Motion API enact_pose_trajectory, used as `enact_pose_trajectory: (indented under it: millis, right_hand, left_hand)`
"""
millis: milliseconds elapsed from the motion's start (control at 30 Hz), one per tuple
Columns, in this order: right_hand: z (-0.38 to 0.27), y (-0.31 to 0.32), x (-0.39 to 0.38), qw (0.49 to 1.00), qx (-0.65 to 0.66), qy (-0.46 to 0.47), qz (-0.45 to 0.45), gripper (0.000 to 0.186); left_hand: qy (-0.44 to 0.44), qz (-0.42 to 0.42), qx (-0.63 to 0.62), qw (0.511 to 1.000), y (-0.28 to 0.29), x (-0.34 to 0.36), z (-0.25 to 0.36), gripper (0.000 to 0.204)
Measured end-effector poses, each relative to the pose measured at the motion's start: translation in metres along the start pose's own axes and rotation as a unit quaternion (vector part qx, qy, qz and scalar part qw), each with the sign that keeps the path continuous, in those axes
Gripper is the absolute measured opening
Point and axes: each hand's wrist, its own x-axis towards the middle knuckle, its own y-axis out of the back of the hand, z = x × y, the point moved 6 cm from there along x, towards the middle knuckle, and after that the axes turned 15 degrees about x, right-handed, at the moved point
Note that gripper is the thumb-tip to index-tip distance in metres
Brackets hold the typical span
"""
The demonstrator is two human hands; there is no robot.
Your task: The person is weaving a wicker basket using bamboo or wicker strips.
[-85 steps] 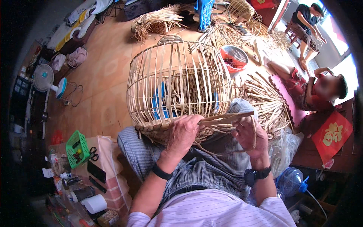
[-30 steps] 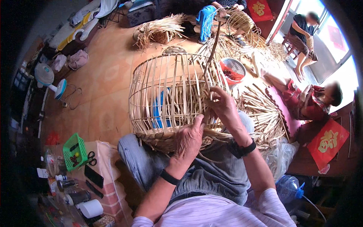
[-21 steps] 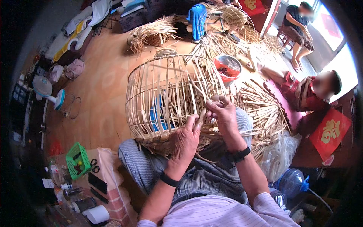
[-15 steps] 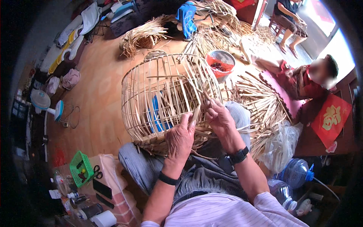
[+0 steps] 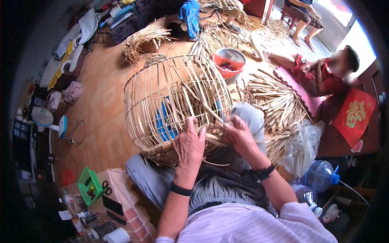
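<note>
An open cage-like basket frame (image 5: 174,93) of pale thin ribs rests over my lap, its lower edge braided with thicker strips. My left hand (image 5: 188,148) grips that braided part, thumb and index finger at the ribs and strips. My right hand (image 5: 239,133), to its right, pinches a long cane strip (image 5: 212,111) that slants up across the ribs. Behind the ribs are blue pieces (image 5: 165,121) and more loose strips, partly hidden. My striped trousers are under the basket.
A heap of strips (image 5: 271,101), a red-and-grey bucket (image 5: 229,65) and a bundle (image 5: 144,38) lie around. A person (image 5: 320,75) reclines on a pink mat; another sits behind. At left are a fan (image 5: 42,116) and green tray (image 5: 89,186); at right, water jugs (image 5: 318,176).
The long strip has swung from nearly upright to slanting across the ribs. My right hand has come lower and right. The whole view has shifted, with the basket appearing further left.
</note>
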Motion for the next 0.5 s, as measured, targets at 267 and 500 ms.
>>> enact_pose_trajectory:
  millis: [267,500]
  right_hand:
    - [0.012,0.011,-0.058,0.985,-0.158,-0.032,-0.065,0.018]
    - [-0.028,-0.022,-0.029,0.842,-0.507,0.14,-0.116,0.028]
  left_hand:
    - [-0.034,-0.067,-0.04,0.996,0.006,0.002,-0.004,0.032]
    - [-0.096,-0.03,-0.03,0.994,0.016,-0.011,-0.001,0.021]
